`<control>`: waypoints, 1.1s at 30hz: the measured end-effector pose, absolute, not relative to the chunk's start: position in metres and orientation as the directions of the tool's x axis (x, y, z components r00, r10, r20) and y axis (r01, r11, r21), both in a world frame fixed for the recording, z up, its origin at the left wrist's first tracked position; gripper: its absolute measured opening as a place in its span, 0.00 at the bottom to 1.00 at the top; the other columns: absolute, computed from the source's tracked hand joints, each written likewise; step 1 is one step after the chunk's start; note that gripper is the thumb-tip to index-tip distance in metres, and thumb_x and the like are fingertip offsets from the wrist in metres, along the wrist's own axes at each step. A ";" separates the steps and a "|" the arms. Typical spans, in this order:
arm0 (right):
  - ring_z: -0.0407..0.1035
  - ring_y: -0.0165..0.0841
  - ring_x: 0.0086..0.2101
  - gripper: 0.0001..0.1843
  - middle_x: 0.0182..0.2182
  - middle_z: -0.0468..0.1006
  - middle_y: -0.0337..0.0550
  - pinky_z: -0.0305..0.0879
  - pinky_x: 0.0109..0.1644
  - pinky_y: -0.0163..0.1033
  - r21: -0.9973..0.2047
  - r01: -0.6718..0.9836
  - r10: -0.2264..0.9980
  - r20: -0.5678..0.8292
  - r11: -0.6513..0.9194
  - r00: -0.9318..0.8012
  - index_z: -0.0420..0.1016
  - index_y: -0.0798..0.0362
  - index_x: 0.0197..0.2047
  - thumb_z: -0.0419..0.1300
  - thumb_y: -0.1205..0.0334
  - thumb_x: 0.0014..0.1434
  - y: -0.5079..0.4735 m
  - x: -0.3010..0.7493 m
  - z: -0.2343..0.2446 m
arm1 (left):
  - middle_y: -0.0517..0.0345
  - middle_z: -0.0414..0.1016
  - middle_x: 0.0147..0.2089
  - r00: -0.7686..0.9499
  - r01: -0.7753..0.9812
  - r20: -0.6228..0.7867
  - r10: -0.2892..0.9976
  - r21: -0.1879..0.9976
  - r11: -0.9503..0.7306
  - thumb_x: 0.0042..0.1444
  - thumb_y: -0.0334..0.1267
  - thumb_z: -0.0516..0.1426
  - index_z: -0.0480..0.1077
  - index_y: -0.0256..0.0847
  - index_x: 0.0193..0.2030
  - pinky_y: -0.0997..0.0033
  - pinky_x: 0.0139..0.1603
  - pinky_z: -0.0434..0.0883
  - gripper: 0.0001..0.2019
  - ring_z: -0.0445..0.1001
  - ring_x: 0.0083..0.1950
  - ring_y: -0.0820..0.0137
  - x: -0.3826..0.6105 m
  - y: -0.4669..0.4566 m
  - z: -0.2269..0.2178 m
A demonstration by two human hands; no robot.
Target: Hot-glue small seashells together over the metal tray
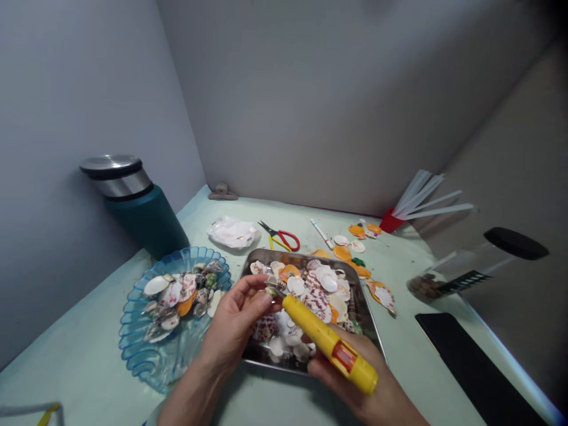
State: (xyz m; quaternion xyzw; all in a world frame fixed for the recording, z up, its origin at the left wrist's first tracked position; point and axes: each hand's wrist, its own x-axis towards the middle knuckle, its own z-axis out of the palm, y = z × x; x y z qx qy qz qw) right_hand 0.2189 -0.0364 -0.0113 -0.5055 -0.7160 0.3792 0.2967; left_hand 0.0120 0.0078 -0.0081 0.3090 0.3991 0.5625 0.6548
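Note:
My right hand (346, 361) is wrapped round a yellow hot glue gun (310, 325) with a reddish window in its side. Its metal nozzle points up and left, at the fingertips of my left hand (237, 310). Those fingers pinch a small shell (270, 290), partly hidden by the thumb; whether the nozzle touches it I cannot tell. Both hands are over a metal tray (373, 322) full of white, orange and purple-speckled seashells (317, 302). Left of them stands a blue scalloped plate (133, 340) bearing more shells (177, 296).
Behind the tray lie red-and-yellow-handled scissors (284, 239), a crumpled plastic bag (233, 232), a marker (322, 234) and orange shells (341, 253). A teal bottle (146, 219) stands left. Rightward are a red cup (390, 222) of white sticks, a jar (461, 272) and a black phone-like slab (474, 361).

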 end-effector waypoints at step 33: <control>0.77 0.40 0.34 0.10 0.34 0.83 0.43 0.74 0.39 0.40 -0.850 0.452 0.952 0.164 0.270 -0.259 0.79 0.48 0.39 0.64 0.54 0.56 -0.037 0.216 0.001 | 0.54 0.80 0.39 0.021 -0.401 -0.180 0.983 0.899 0.173 0.45 0.34 0.68 0.75 0.39 0.42 0.71 0.41 0.74 0.16 0.79 0.38 0.68 0.012 0.008 -0.012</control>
